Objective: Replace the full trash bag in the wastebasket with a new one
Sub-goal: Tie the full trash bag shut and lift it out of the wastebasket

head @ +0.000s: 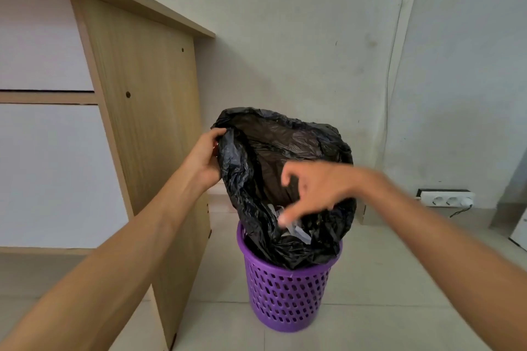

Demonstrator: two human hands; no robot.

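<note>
Wooden panel [148, 122]: standing just left of the wastebasket [285, 299] and crowding that side.
Left grip [204, 155]: I am clutching the left rim of the trash bag [285, 139] above and left of the wastebasket, with my fingers curled round the plastic.
Trash bag: rising out of the wastebasket with its bottom sitting inside the rim. Its long axis is running upward and leaning left toward my left grip, and its mouth is gaping toward me.
Paper scraps [296, 232]: showing white inside the bag, just above the wastebasket's rim.
Right grip [310, 188]: I am hovering it before the bag's mouth, above the wastebasket. The fingers are loose and spread and, as far as the blur shows, holding nothing.
Deciding relation: the bag's free right rim is lying above and right of the wastebasket, just beyond my right grip, so that grip is the nearer one.
Next move, as I judge it: catching that rim, then lifting straight up.
</note>
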